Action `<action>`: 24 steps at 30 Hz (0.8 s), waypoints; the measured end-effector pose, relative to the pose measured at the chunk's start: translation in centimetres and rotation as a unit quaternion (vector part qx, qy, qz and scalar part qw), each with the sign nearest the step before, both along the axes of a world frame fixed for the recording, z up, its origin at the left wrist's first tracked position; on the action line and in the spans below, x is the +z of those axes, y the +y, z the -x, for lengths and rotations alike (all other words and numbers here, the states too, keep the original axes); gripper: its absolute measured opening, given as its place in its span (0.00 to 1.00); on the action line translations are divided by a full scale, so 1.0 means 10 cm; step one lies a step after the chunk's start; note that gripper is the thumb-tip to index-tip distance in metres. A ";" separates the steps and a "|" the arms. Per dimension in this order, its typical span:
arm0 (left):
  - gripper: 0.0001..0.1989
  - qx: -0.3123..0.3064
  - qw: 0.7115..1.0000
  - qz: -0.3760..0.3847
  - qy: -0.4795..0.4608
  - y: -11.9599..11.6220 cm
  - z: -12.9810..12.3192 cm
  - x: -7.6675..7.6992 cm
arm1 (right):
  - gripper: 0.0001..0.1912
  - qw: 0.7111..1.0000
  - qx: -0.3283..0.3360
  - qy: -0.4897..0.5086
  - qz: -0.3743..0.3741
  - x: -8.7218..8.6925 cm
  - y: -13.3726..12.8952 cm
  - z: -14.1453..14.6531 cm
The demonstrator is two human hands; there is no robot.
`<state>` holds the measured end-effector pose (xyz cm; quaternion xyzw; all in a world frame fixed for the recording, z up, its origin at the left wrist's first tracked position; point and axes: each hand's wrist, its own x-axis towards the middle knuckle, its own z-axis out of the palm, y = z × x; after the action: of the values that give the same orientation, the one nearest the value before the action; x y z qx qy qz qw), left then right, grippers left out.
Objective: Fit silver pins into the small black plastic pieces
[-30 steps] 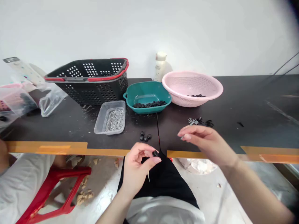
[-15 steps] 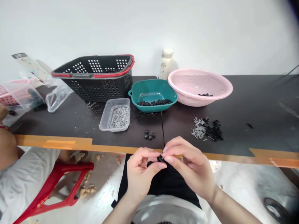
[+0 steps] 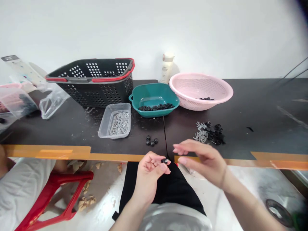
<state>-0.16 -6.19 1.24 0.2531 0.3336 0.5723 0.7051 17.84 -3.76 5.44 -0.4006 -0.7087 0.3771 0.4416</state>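
My left hand (image 3: 149,178) is shut on a small black round part (image 3: 165,161), pinching it between thumb and fingertips just below the table's front edge. My right hand (image 3: 202,162) hovers to the right of it, fingers loosely apart, and shows nothing held. Nearest that hand, on the dark table (image 3: 260,112), lies a mixed heap of black discs and silver pins (image 3: 209,133). Several loose black discs (image 3: 151,140) sit left of the thin dark line (image 3: 165,136) crossing the tabletop.
Along the back stand a teal dish of black discs (image 3: 154,99), a pink colander (image 3: 201,91), a clear tray of silver pins (image 3: 115,120), a black basket (image 3: 89,83) and a white bottle (image 3: 166,68). A co-worker's white sleeve (image 3: 21,189) and a red stool (image 3: 55,195) are at lower left.
My right hand has separated from the left and moved rightward, after both met at the black part. My left hand keeps hold of that part.
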 end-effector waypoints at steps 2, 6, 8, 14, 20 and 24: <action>0.12 -0.010 1.000 0.015 -0.003 0.01 0.00 -0.01 | 0.09 0.992 -0.084 -0.092 -0.001 -0.01 0.16 -0.36; 0.13 -0.017 0.999 0.028 0.001 0.03 -0.02 -0.03 | 0.13 0.911 -0.285 -0.292 0.054 -0.07 0.62 -1.14; 0.13 -0.018 0.999 0.030 0.005 0.03 -0.03 -0.03 | 0.13 0.872 -0.324 -0.352 0.102 -0.09 0.83 -1.39; 0.15 -0.017 0.999 0.024 0.021 0.02 -0.02 -0.08 | 0.10 0.852 -0.305 -0.379 0.194 -0.15 1.13 -1.53; 0.15 -0.001 0.998 0.033 0.047 0.04 0.02 -0.06 | 0.12 0.862 -0.299 -0.378 0.156 -0.19 1.10 -1.52; 0.14 -0.001 0.998 0.029 0.047 0.06 0.02 -0.06 | 0.12 0.866 -0.293 -0.381 0.140 -0.21 1.05 -1.56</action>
<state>-0.39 -5.64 0.66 0.2593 0.3832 0.5493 0.6959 33.41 6.75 3.33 -0.7601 -0.6115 0.1432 0.1667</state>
